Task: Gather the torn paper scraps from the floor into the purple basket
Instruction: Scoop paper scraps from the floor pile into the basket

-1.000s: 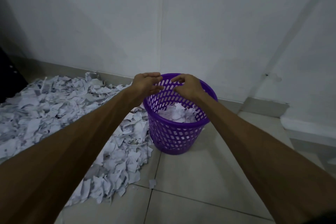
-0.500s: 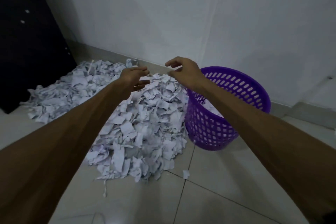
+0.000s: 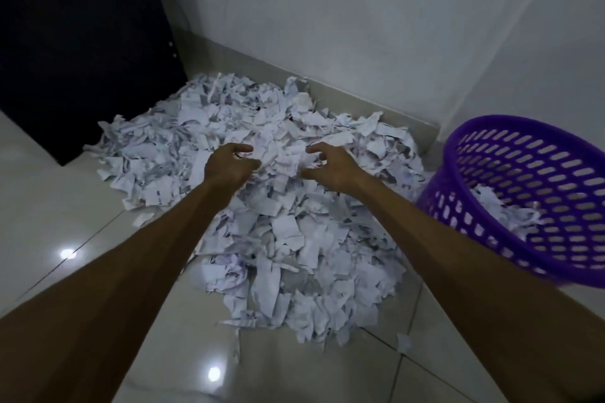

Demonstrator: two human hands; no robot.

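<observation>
A wide heap of torn white paper scraps point(image 3: 284, 239) covers the tiled floor along the wall. Both my arms reach out over its middle. My left hand point(image 3: 229, 165) hovers just above the heap with curled, parted fingers and nothing in it. A hand's width to the right, my right hand point(image 3: 334, 163) is also empty, fingers spread and curved down toward the scraps. The purple perforated basket point(image 3: 537, 154) stands at the right edge of the heap, with some paper scraps lying inside it.
A dark cabinet or door point(image 3: 75, 42) stands at the back left, touching the heap's far corner. White walls meet in a corner behind the basket. Glossy bare tiles point(image 3: 65, 206) lie to the left and in front, with one stray scrap point(image 3: 403, 342) near the front.
Both hands moved left from above the basket to over the heap and dropped lower. The view swung left, so the basket now sits at the right edge.
</observation>
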